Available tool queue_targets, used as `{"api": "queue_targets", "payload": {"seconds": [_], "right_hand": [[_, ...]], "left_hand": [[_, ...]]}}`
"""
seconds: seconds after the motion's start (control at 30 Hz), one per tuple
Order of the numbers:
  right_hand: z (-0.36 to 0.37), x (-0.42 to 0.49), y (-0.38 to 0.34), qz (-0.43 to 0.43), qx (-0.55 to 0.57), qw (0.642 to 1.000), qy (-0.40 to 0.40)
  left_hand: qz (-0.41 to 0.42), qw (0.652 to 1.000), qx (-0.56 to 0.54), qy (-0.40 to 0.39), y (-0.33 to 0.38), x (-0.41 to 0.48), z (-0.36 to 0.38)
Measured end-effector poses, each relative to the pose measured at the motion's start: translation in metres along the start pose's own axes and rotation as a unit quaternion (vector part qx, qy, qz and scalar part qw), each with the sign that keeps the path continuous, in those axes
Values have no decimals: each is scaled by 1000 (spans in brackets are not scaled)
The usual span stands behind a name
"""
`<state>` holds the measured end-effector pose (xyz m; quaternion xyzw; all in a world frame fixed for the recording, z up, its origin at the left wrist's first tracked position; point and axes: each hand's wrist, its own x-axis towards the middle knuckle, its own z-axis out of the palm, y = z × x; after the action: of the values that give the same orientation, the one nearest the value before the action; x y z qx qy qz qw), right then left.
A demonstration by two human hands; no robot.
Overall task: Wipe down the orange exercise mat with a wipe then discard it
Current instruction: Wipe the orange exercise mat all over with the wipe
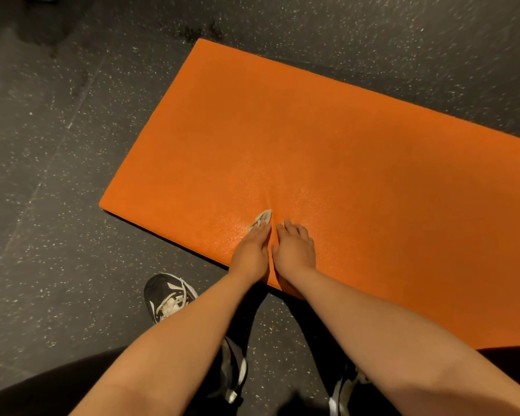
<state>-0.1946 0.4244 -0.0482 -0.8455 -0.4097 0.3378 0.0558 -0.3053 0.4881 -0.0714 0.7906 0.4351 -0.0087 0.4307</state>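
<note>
The orange exercise mat (327, 151) lies flat on the dark speckled floor (57, 175), filling the centre and right of the frame. At its near edge, lower centre, we rest both hands side by side. Our left hand (250, 255) has its grip released, straight fingers pressing the white wipe (262, 218) onto the mat. Our right hand (295, 253) lies flat on the mat, holding nothing.

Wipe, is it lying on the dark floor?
No, the wipe lies on the orange mat, pressed under the left hand.

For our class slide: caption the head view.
Left hand presses a white wipe onto the orange mat; right hand rests beside it.
</note>
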Motion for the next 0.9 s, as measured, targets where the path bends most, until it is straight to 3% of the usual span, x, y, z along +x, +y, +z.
{"api": "queue_targets", "payload": {"seconds": [0.1,0.2,0.3,0.43,0.53,0.67,0.9], "right_hand": [[1,5,-2,-22,117,992,31],[5,5,-11,-31,273,961,33],[7,8,-17,-15,318,946,52],[7,26,-19,-21,265,960,82],[10,31,-25,-69,214,972,71],[22,28,-34,-139,128,980,55],[36,37,-49,-205,-59,976,-50]], "left_hand": [[-28,997,-78,4,5,7,-16],[-43,991,-124,-3,15,10,-23],[-43,991,-124,9,18,7,-24],[-52,995,-23,85,0,6,-26],[-101,990,4,101,-11,5,-24],[-155,971,12,183,-17,4,-23],[-121,981,-73,136,-38,-12,-27]]}}
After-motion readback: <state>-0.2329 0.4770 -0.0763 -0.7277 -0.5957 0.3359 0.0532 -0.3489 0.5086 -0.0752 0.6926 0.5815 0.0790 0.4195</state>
